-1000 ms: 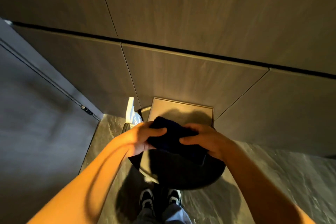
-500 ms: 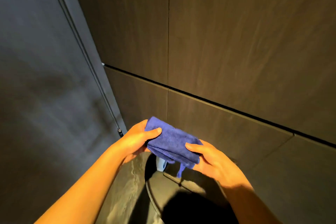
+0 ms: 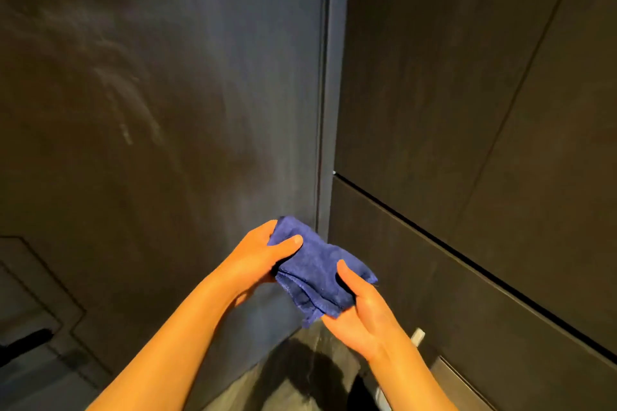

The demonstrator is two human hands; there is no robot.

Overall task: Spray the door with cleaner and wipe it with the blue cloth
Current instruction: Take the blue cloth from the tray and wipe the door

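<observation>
My fingers [image 3: 293, 240] of both hands pinch the folded cloth [image 3: 317, 272] in the air just before the door [image 3: 167, 110], and if my right hand [image 3: 360, 314] lets go too early, the loose layers can fall open and smear the wet streaks.

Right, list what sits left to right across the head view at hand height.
Door → left hand → blue cloth → right hand → panelled wall.
</observation>
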